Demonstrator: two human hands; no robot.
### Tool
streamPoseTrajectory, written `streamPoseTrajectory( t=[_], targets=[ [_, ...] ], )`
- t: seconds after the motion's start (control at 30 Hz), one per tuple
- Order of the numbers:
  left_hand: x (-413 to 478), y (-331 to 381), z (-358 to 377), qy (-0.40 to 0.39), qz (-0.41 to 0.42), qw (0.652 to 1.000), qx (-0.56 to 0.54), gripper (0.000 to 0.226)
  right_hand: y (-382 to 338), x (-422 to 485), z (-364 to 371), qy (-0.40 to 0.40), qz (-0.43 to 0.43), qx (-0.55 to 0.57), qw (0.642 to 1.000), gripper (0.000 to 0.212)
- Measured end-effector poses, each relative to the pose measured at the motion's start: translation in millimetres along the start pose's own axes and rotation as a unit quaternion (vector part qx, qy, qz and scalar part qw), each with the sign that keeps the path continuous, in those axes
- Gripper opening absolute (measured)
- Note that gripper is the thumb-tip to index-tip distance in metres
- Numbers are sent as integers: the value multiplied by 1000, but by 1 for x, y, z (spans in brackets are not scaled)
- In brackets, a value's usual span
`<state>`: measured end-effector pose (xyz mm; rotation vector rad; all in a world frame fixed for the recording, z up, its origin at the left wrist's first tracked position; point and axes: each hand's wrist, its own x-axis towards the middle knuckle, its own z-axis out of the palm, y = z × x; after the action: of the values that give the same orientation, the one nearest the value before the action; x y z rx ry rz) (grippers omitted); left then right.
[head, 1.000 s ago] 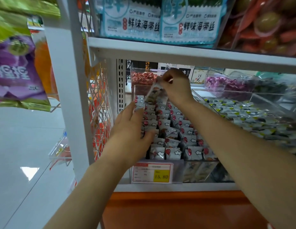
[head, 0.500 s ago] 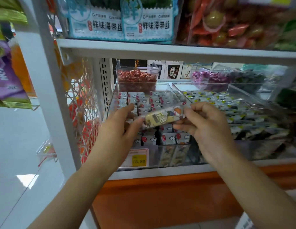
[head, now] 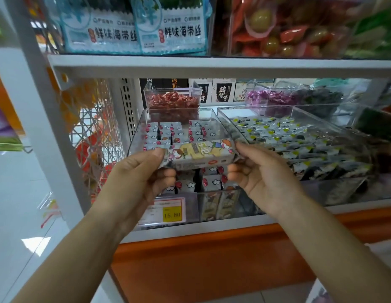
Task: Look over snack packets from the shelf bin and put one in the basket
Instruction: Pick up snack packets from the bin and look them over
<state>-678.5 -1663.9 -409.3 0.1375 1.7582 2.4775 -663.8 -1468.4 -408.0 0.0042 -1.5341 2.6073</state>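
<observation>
Left hand (head: 135,178), right hand (head: 262,178) pinch snack packet (head: 201,155) ends (grip firm) above shelf bin (head: 135,136).

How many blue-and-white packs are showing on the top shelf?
2: the left blue pack and the right blue pack stand side by side; more may hide behind them.

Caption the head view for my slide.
Left hand and right hand hold a cartoon-printed snack packet by its ends before the clear shelf bin.

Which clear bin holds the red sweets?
The small back bin, behind the bin of cloud-print packets; the back bin beside it holds purple ones.
</observation>
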Motion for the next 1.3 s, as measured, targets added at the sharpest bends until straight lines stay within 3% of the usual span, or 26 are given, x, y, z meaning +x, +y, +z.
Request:
streamPoseTrajectory(
  t=[0.13, 0.2, 0.27, 0.37, 0.47, 0.6, 0.73, 0.97, 1.07, 1.23, 1.3],
  targets=[
    [2, -2, 0, 24, -26, 996, -85, 14, 3, 2, -1, -12, -42, -51, 998, 12],
    [3, -1, -1, 27, -30, 994, -103, 22, 4, 2, -2, -48, -69, -70, 994, 21],
    [4, -1, -2, 36, -39, 991, -119, 17, 5, 2, -2, -70, -90, -96, 989, 36],
    [3, 0, -2, 35, -45, 991, -123, 16, 7, 4, -2, -50, -120, -130, 983, 34],
    [1, -1, -1, 9, -8, 996, -84, 30, 8, 4, -1, -19, -126, -105, 986, 27],
    [-4, -2, 2, -14, 83, 994, 73, 38, 8, 3, 0, 4, -116, -77, 990, 2],
    [-5, -4, 2, 1, 113, 986, 122, 35, 7, 2, 2, 33, -89, -31, 995, 13],
    [-5, -6, 4, 6, 158, 983, 93, 16, 5, 1, -1, 53, -62, 8, 997, 12],
    [-5, -5, 4, 15, 141, 989, 43, 11, 6, 2, -1, 38, -69, 2, 997, 7],
    [-1, -6, 4, 17, 100, 994, -34, 27, 10, 3, -2, 9, -112, -64, 992, 9],
    [1, -6, 2, 12, 70, 995, -71, 20, 11, 3, -3, 6, -135, -102, 986, 12]
  ],
)
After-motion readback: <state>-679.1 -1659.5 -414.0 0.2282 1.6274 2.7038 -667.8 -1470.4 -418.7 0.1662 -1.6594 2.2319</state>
